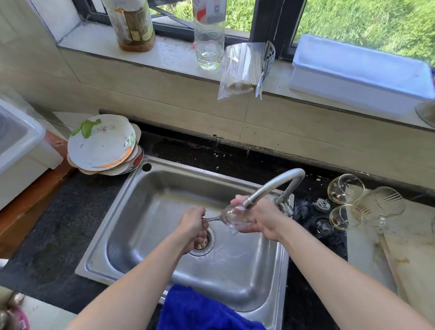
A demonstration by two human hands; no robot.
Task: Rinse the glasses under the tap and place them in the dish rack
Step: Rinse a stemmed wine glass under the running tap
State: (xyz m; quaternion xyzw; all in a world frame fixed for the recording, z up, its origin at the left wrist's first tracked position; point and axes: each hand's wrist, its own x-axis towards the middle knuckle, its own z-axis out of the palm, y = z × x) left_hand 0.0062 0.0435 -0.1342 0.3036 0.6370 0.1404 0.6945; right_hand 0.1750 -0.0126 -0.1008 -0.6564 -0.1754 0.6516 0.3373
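Nearest us, a blue cloth (214, 321) hangs over the front rim of the sink (132, 239). Above the basin we hold one stemmed glass (233, 217) on its side, between both hands. The left hand (193, 225) has its grip clamped on the stem end, fingers curled round it, just over the drain (208, 245). The right hand (261, 217) has its grip wrapped round the bowl, thumb on top, fingers underneath. So the stem sits in the left grip and the bowl in the right, directly under the spout of the tap (274, 185); we cannot tell whether water is running. Further right, on the dark surface (64, 218) by the tap base, three more are bunched together: a round glass (346, 188), a second round glass (342, 217) and a ribbed glass (383, 204). At the sink's far left corner sits a stack of bowls (101, 145). Farthest, the windowsill (168, 54) carries a red-lidded jar (126, 14), a clear bottle (209, 26) and a white box (359, 74).
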